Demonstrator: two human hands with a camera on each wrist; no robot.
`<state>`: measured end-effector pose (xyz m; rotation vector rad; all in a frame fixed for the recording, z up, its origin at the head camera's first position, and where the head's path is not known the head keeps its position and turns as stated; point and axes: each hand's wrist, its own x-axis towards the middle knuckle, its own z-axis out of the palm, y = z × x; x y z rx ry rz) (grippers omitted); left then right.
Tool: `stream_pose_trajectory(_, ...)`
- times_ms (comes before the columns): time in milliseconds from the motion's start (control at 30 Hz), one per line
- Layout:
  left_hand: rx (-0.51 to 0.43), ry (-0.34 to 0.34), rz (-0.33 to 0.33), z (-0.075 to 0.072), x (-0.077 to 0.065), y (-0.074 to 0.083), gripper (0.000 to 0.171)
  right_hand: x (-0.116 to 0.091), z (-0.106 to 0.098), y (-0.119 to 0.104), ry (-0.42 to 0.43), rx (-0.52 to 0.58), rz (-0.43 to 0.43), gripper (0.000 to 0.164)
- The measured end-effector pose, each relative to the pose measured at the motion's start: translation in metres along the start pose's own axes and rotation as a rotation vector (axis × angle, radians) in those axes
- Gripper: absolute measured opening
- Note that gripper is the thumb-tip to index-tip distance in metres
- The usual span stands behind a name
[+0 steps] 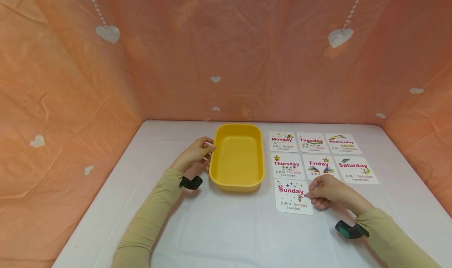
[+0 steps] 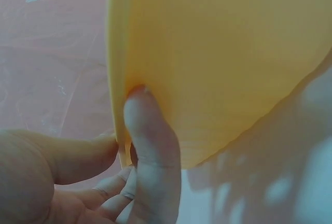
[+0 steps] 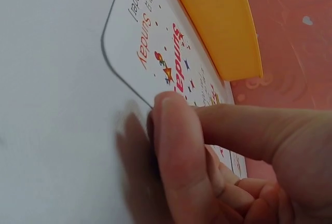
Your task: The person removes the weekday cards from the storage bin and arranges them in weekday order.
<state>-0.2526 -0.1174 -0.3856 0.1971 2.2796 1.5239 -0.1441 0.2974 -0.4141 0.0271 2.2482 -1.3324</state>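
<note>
My left hand [image 1: 195,154] is at the left side of a yellow plastic tray [image 1: 237,186]. In the left wrist view, thumb and forefinger pinch the tray's rim [image 2: 118,79], one finger lying along the outer wall. My right hand [image 1: 330,191] pinches the right edge of the Sunday card [image 1: 294,197], a white square with rounded corners and pink lettering. Close up in the right wrist view, finger and thumb meet at that card's [image 3: 150,42] border. The Friday card [image 1: 319,166] lies just behind this hand, its lower edge partly covered.
Behind the Sunday card lie the Thursday card [image 1: 287,166], Saturday card [image 1: 356,170], Monday card [image 1: 283,142], Tuesday card [image 1: 312,143] and Wednesday card [image 1: 342,144], in rows right of the tray. A white cloth [image 1: 233,232] covers the table. Orange sheets [image 1: 247,56] with hearts enclose the back and sides.
</note>
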Motion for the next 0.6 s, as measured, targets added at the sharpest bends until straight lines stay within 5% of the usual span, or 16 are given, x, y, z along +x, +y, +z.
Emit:
stream_pose_trajectory(333,0.006,0.006,0.008,0.002,-0.002,0.001,0.03,-0.003,-0.009,0.004,-0.061,0.014,-0.069,0.021)
stream_pose_trajectory(600,-0.036,0.056,0.05,-0.011,-0.013,-0.002,0.042,-0.016,-0.042,-0.004,-0.049,-0.042,-0.161,0.036)
